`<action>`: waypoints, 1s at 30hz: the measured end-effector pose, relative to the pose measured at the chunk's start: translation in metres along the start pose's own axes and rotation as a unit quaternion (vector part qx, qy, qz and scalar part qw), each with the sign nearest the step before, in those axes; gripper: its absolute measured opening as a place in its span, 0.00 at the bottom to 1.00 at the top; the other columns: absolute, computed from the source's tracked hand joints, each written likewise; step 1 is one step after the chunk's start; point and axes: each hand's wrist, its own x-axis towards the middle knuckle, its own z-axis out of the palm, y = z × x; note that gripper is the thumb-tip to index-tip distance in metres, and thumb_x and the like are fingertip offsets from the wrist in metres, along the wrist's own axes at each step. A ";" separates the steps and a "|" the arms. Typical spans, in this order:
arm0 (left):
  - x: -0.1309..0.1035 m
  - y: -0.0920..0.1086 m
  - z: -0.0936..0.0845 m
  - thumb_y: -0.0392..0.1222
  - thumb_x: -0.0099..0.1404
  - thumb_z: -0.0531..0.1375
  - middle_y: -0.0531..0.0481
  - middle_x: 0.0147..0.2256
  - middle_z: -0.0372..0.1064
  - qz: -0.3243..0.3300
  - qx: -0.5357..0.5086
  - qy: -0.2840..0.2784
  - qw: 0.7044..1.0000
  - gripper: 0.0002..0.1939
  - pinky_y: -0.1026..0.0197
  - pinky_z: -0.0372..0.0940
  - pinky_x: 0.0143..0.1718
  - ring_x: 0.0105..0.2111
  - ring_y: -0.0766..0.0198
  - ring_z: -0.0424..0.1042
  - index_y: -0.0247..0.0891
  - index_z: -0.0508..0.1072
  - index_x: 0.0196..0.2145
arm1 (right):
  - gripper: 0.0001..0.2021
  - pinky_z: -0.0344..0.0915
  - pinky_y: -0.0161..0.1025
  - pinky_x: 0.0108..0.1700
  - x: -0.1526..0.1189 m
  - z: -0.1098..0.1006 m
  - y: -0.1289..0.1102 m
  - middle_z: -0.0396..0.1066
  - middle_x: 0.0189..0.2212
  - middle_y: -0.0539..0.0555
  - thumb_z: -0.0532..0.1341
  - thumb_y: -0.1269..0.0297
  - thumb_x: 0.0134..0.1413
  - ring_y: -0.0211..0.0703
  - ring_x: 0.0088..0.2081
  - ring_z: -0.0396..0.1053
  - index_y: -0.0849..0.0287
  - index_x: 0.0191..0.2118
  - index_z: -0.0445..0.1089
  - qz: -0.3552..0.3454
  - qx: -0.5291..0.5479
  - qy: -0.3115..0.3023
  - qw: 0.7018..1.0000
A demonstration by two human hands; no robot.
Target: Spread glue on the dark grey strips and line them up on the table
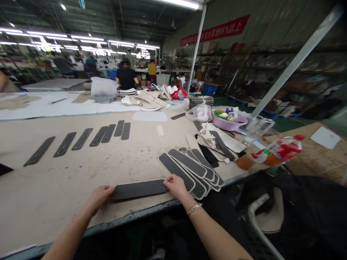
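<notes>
Brown table [54, 191], both hands [139, 189] pinching dark strip's ends [139, 190]

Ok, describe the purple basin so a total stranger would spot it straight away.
Follow the big table to its right side, beyond the pile of dark strips. The basin sits just right of a clear plastic bag. Unlike the bag, it is light purple, wide and open, with small items inside.

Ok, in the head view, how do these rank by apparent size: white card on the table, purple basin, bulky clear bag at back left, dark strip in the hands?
1. Dark strip
2. Purple basin and clear bag, too alike to rank
3. White card
</notes>
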 end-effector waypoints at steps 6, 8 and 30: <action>0.005 -0.003 0.004 0.48 0.48 0.51 0.54 0.14 0.54 0.022 0.038 0.034 0.998 0.12 0.64 0.47 0.21 0.19 0.66 0.56 0.38 0.63 0.16 | 0.05 0.60 0.32 0.31 -0.001 0.003 -0.001 0.71 0.19 0.47 0.63 0.64 0.45 0.39 0.27 0.71 0.57 0.24 0.66 -0.005 -0.065 0.004 0.998; 0.006 -0.004 0.005 0.47 0.50 0.51 0.54 0.14 0.56 0.025 0.046 0.041 0.998 0.12 0.64 0.49 0.22 0.19 0.65 0.58 0.38 0.64 0.16 | 0.06 0.60 0.32 0.31 -0.001 0.002 -0.002 0.71 0.19 0.47 0.62 0.64 0.46 0.40 0.27 0.71 0.56 0.23 0.66 -0.007 -0.078 0.000 0.997; -0.007 -0.011 0.023 0.45 0.60 0.54 0.49 0.28 0.70 0.064 0.146 0.112 0.981 0.07 0.62 0.55 0.31 0.31 0.60 0.69 0.40 0.63 0.32 | 0.05 0.60 0.35 0.32 -0.006 0.001 0.003 0.72 0.20 0.48 0.59 0.64 0.50 0.41 0.27 0.71 0.56 0.25 0.65 -0.038 -0.116 -0.015 0.992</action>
